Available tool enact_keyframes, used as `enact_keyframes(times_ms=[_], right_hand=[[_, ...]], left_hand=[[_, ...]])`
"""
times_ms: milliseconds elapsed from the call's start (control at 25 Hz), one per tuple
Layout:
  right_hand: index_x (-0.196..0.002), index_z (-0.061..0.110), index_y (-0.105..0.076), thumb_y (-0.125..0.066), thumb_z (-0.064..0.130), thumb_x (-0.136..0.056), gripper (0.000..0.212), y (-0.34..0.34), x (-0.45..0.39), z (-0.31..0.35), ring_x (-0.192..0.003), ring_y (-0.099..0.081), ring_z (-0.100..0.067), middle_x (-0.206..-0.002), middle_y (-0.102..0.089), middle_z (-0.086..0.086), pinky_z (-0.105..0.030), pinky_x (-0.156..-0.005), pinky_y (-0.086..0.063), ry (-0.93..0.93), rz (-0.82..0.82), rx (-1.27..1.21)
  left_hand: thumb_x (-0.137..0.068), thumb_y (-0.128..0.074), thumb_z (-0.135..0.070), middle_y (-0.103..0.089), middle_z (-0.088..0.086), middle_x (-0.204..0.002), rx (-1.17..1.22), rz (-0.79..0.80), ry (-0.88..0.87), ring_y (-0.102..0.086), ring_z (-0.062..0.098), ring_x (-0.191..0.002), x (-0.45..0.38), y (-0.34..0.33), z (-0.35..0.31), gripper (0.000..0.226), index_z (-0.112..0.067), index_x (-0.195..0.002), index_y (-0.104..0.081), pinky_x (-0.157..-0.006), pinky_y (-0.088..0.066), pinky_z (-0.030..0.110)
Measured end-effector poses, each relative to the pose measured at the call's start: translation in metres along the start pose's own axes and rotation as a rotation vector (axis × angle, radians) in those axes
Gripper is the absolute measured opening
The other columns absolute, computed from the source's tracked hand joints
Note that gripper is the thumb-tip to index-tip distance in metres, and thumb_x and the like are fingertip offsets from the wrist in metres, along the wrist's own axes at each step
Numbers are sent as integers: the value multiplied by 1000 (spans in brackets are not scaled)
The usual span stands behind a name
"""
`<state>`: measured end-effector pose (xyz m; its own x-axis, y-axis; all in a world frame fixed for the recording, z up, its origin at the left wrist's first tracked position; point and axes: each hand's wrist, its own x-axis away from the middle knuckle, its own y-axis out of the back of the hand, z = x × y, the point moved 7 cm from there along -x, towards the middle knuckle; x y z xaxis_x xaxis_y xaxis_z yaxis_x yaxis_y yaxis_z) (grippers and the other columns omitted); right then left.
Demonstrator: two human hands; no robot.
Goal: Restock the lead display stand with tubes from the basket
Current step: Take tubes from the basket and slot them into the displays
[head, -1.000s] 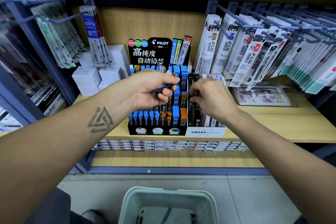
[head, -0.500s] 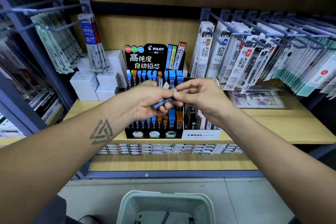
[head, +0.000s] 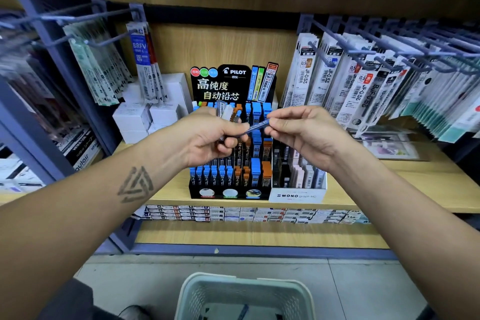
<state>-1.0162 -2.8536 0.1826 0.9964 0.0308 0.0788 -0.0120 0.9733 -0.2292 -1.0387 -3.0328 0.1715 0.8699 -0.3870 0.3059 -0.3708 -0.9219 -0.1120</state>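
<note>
The black lead display stand (head: 228, 193) sits on the wooden shelf, its rows filled with blue and orange capped tubes. In front of it my left hand (head: 210, 139) grips a bunch of lead tubes (head: 228, 113) whose tops stick up above the fingers. My right hand (head: 304, 132) pinches the end of one blue lead tube (head: 255, 127) that reaches across to my left hand. The pale green basket (head: 244, 293) stands on the floor below, with a few tubes lying in it.
A white MONO box (head: 297, 195) of lead cases stands right of the stand. Refill packs hang on hooks at right (head: 363, 80) and left (head: 145, 65). White boxes (head: 145, 117) are stacked left of the stand. Small packets line the shelf below.
My right hand left the MONO box side, rose and met my left hand, then took hold of one blue tube and drew it rightwards. The view tilted up a little.
</note>
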Motion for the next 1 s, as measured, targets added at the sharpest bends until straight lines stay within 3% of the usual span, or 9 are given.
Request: enact_keyframes(times_ms=[280,440,520,600,720,1000], right_hand=[[-98,-4,-73,-72,-10,-80,19,-33,-11,10,-74,-71,-22,-86,-73,-19,-24,-69,-60,76,10,103],[-93,3,-73,-76,-6,-80,16,-47,-19,34,-72,-73,-20,-80,-75,-12,-25,-69,-60,290,-118,417],[-87,12,-74,-78,0,-82,13,-53,-24,46,-72,-73,-15,-77,-75,-5,-24,-71,-60,423,-207,602],[-85,20,-75,-79,8,-83,13,-61,-28,47,-73,-72,-7,-77,-74,6,-22,-74,-58,499,-244,750],[-94,17,-78,-76,14,-87,8,-80,-31,39,-75,-66,2,-82,-71,14,-18,-79,-55,594,-224,949],[-98,7,-77,-73,8,-88,11,-107,-43,32,-86,-69,-19,-93,-75,-5,-41,-85,-57,849,-189,1141]], left_hand=[[-85,-75,-2,-73,20,-84,-143,-137,-61,-40,8,-38,11,29,-2,20,-10,-94,-59,-36,-28,16],[-88,-75,-7,-69,13,-79,-32,-274,-39,-42,7,-39,13,60,-8,23,-7,-102,-57,-36,-30,17],[-95,-65,-11,-65,13,-79,64,-321,20,-43,8,-39,14,75,-8,12,-8,-99,-54,-37,-32,16],[-98,-53,-8,-62,11,-74,138,-295,74,-45,10,-41,17,79,-6,5,-10,-93,-53,-39,-35,16],[-101,-47,-4,-62,10,-72,156,-248,97,-51,10,-45,20,79,-5,9,-7,-96,-54,-40,-41,17],[-104,-48,-5,-68,15,-77,173,-239,78,-58,15,-54,28,75,-9,4,-5,-103,-52,-41,-46,18]])
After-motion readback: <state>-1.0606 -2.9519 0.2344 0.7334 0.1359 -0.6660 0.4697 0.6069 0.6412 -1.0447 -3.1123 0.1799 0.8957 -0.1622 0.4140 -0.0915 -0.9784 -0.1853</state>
